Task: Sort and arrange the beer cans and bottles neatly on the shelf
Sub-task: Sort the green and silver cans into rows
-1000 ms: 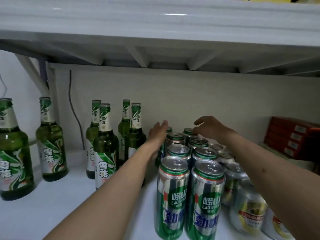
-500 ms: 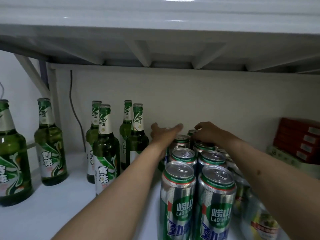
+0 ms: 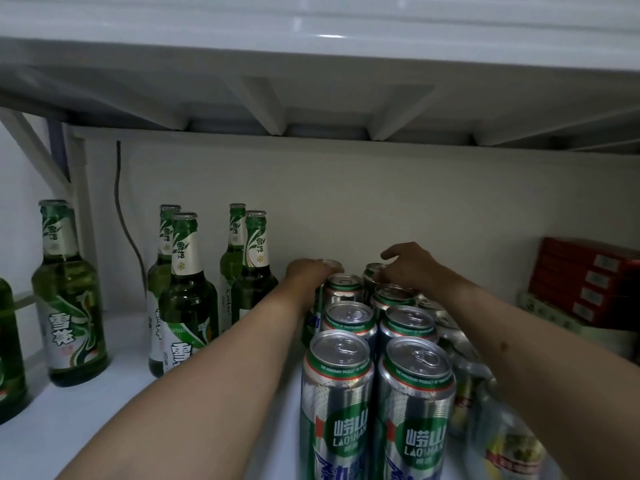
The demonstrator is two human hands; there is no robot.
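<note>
A: How far along is the sorting?

B: Well on, I'd judge. The green cans (image 3: 377, 344) stand in two straight rows running from the shelf's (image 3: 86, 420) front edge toward the back wall. The bottles (image 3: 188, 292) stand upright on the left, some paired near the back, others loose toward the left edge.

A: And the hands?

B: Both reach to the back of the rows. The left hand (image 3: 308, 271) lies curled over the top of the rearmost left can; the right hand (image 3: 410, 265) cups the rearmost right can, fingers bent around its rim. Whether either truly grips, I cannot tell.

A: What is left?

B: Probably the bottles' spacing, and the yellow-labelled cans (image 3: 512, 448) crowded at the right, half hidden by the forearm.

A: Materials?

B: Smooth aluminium cylinders with pull-tab lids; glossy green glass with long necks and paper labels; a white painted shelf. Red boxes (image 3: 588, 282) sit stacked in the right back corner.
</note>
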